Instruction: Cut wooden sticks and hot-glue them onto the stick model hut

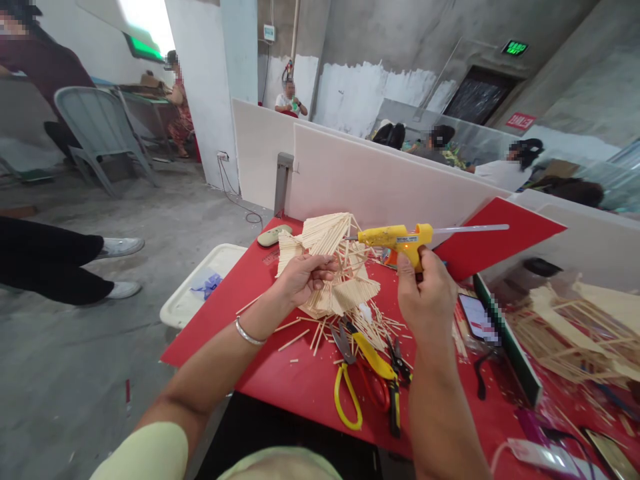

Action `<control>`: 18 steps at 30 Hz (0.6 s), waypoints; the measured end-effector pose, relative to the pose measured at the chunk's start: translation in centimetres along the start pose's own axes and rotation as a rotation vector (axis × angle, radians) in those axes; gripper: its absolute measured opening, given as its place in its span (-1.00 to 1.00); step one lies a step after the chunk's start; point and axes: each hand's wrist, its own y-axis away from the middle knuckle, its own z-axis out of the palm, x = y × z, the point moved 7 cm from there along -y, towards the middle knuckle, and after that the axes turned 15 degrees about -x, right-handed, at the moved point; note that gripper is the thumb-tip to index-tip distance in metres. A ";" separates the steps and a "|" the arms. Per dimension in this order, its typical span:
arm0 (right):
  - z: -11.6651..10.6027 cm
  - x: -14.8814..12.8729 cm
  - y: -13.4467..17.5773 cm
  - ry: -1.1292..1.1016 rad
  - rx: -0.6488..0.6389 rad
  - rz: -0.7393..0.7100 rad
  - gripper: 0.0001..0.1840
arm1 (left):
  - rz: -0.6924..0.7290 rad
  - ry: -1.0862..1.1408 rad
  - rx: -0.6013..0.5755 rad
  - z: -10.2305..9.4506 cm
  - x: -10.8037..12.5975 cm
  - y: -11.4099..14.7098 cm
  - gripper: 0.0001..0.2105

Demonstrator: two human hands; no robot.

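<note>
My right hand (429, 297) is wrapped round the grip of a yellow hot glue gun (393, 235). A clear glue stick (473, 229) juts from its back, and its nozzle points left at a model built of pale wooden sticks (327, 233). My left hand (303, 279) is at the model's near left side, thumb and fingers pinched together. Whatever is between those fingertips is too small to make out. Loose wooden sticks (320, 337) lie scattered below the model. Nearer to me are yellow-handled scissors (345, 380) and a yellow and black cutting tool (375, 357).
A white partition (380, 173) borders the red table (260, 367) at the back. On the right lie a phone (477, 317) and another stick frame (565, 333) behind a low divider. A white tub (185, 293) stands left of the table. A person's legs (50, 260) show at left.
</note>
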 end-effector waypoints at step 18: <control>0.3 -0.6 -0.4 0.237 0.077 0.024 -0.49 | 0.018 0.016 -0.056 0.1 -0.1 0.1 -0.87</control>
